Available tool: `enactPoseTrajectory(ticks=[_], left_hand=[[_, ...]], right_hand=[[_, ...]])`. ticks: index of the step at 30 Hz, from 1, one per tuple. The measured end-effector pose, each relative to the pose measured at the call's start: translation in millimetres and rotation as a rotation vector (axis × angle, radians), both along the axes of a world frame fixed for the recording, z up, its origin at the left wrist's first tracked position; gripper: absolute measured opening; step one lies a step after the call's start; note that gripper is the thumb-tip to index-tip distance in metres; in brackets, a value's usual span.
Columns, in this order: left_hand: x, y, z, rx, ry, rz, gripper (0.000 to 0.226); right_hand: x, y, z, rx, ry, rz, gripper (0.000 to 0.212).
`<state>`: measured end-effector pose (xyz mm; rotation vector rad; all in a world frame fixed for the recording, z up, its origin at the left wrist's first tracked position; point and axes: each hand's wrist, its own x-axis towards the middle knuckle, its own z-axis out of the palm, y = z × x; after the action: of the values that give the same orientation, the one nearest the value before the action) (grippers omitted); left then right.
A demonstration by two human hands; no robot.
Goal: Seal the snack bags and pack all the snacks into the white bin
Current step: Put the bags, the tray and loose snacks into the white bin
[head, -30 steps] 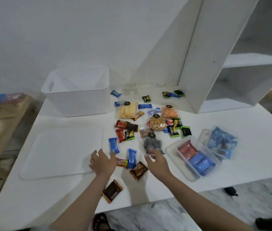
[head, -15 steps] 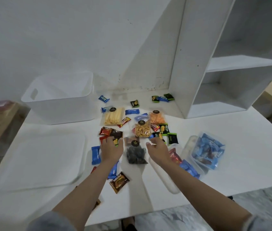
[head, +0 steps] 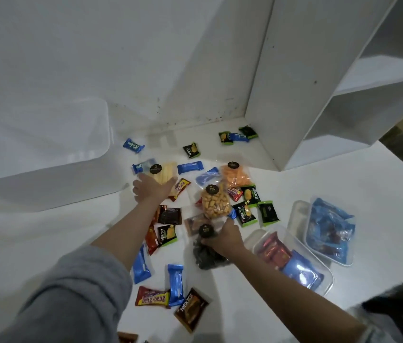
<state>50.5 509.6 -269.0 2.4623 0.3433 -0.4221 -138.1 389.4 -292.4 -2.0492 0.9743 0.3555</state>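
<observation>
Toward the far left corner of the white tabletop (head: 381, 194) stands the white plastic bin (head: 47, 154), and my left hand (head: 149, 188) is the nearer one to it. That hand lies on the clear bag of pale yellow sticks (head: 162, 170), fingers spread over it; whether they have closed on it I cannot tell. The bag's long axis runs away from me, just beside the bin's right wall. My right hand (head: 225, 238) pinches the top of the clear bag of dark snacks (head: 207, 253) near the middle of the tabletop, well apart from the bin. I judge the yellow bag goes in by a short move leftward, once sealed. Small wrapped snacks lie scattered between.
</observation>
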Motion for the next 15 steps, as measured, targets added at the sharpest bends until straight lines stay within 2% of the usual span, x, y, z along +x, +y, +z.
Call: enactPoseTrajectory(ticks=[3,6,12,14,15], left_hand=[[10,-9,-6,0.019,0.077,-0.033,0.124],[13,-13,-6,0.082,0.118,-0.036,0.122],[-1,0,10,0.084,0.192,-0.039,0.125],[-11,11,19,0.057,0.18,-0.02,0.12],[-15,17,25,0.034,0.171,-0.017,0.116]], right_hand=[[3,-7,3,0.117,0.063,-0.058,0.078],[7,-11,4,0.261,0.089,-0.1,0.061],[4,-18,27,0.539,0.046,0.038,0.032],[6,-21,39,0.607,0.015,0.091,0.032],[7,-23,44,0.635,-0.006,0.104,0.039]])
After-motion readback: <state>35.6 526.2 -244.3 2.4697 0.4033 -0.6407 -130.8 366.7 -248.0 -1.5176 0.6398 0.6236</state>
